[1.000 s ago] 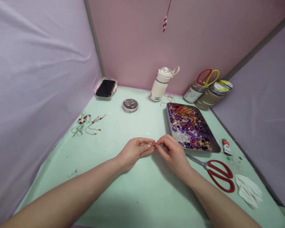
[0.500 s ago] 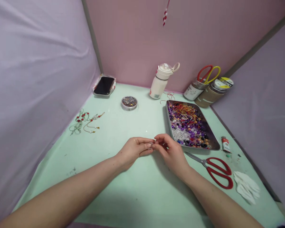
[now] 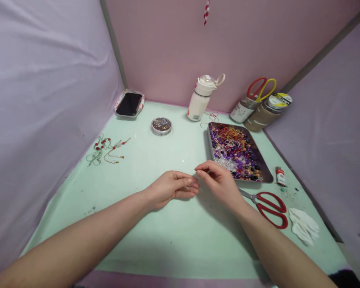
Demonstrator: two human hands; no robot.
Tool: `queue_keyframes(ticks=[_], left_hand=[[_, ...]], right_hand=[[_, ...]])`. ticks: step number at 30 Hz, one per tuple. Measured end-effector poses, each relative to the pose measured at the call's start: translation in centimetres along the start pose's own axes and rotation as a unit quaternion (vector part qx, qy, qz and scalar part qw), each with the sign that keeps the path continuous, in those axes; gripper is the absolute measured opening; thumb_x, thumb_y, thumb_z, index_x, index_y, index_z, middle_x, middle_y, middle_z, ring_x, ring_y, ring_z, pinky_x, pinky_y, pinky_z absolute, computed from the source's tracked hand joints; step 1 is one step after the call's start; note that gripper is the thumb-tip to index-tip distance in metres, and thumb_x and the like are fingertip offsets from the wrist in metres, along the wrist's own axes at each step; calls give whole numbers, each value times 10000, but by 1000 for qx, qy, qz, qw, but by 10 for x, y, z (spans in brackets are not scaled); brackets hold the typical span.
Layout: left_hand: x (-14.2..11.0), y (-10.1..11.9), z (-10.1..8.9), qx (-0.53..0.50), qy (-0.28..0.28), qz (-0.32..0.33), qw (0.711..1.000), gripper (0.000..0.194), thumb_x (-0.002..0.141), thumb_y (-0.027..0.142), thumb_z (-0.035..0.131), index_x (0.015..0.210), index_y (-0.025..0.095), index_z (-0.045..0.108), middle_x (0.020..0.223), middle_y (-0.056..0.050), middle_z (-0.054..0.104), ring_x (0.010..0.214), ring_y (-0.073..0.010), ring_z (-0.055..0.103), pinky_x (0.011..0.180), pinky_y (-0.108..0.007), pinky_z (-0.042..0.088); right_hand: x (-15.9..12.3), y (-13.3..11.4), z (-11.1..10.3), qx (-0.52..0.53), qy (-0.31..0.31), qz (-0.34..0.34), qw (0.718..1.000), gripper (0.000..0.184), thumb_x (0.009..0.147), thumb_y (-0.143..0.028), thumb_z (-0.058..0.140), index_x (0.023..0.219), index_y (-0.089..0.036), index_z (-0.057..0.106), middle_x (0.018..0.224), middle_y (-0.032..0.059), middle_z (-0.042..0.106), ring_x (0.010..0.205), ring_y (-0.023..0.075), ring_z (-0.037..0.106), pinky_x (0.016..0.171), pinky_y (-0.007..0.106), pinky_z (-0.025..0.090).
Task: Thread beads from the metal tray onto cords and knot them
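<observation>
Beads in a tray, a clear piece in hand

Left hand (image 3: 169,189) and right hand (image 3: 219,182) meet over the middle of the table (image 3: 156,248), just apart. The left thumb presses a small clear piece (image 3: 188,186) against the fingers; the right thumb and forefinger come together at their tips, though whether they pinch a thread I cannot tell.

Beside the right hand, a metal tray (image 3: 262,163) holds purple, black, orange and clear beads (image 3: 240,162), with a tangle of red and yellow threads (image 3: 231,137) on top at its far end. Behind it, red and yellow handles (image 3: 261,90) rise from a labelled jar (image 3: 241,113); next to that is a brown container (image 3: 259,118). At far left, a shallow dish (image 3: 142,100) carries a dark-screened phone (image 3: 129,104). A round clear case (image 3: 161,125) has small bits inside, too fine to name.

The left thumb and fingers partly cover the clear piece, so its shape is unclear. The right hand hides the tray's near left corner and the blade tips of the red-handled scissors (image 3: 254,197). A red-and-white strand (image 3: 206,14) is cut off by the top edge, a dark object (image 3: 345,279) by the bottom.
</observation>
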State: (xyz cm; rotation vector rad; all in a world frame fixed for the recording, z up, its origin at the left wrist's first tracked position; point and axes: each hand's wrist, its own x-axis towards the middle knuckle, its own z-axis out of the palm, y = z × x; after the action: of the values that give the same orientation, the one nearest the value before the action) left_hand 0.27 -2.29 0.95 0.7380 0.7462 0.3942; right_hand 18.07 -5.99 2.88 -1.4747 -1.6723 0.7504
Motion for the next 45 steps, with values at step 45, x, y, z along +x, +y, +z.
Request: queue_keyframes(ticks=[45], left_hand=[[-8, 6, -4, 82, -169, -136, 973, 196, 747, 301, 732, 843, 131, 727, 815, -72, 731, 718, -125, 681, 745, -258, 531]], right_hand=[[4, -4, -18, 58, -308, -33, 949, 121, 904, -230, 519, 808, -192, 582, 824, -1, 563, 744, 119, 532, 703, 242, 435]])
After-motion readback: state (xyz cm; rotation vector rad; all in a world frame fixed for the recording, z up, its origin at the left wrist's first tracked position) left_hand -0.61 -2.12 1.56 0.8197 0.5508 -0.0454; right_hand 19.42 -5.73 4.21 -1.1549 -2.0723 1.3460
